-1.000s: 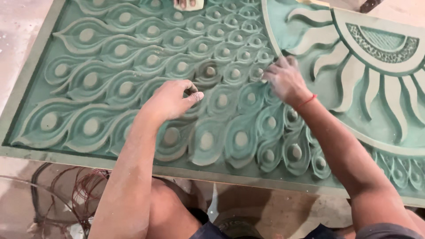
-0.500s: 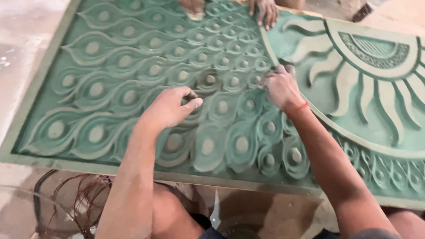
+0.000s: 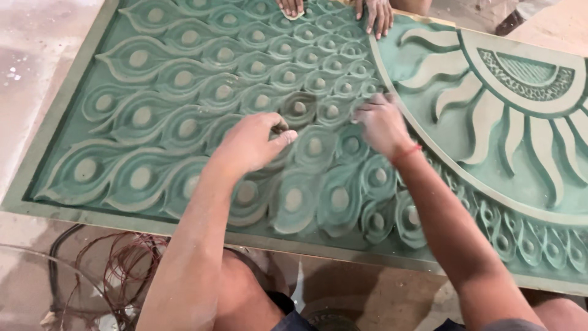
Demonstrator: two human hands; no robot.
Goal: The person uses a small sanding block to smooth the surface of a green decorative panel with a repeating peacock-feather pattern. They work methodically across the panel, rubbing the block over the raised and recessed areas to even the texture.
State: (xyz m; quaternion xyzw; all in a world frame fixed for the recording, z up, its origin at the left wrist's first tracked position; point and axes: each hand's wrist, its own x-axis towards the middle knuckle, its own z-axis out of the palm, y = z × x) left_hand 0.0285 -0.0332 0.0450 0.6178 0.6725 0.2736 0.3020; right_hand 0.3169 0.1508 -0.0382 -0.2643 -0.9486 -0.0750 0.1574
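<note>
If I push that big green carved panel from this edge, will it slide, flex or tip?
The green carved panel looks rigid: its border runs straight, so it probably won't flex. It lies flat and wide, so tipping seems unlikely. With the left hand, the right hand and another person's hands on it, it would likely slide only grudgingly.

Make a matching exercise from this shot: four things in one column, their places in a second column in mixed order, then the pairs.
Things:
1. left hand
2. right hand
3. sun relief
4. coil of wire

Places:
A. below the panel's near edge, on the floor
B. beside the curved band, on the feather scales
C. upper right of the carved green panel
D. middle of the feather pattern, fingers pinched on something small

Pairs: 1-D, 2-B, 3-C, 4-A
</note>
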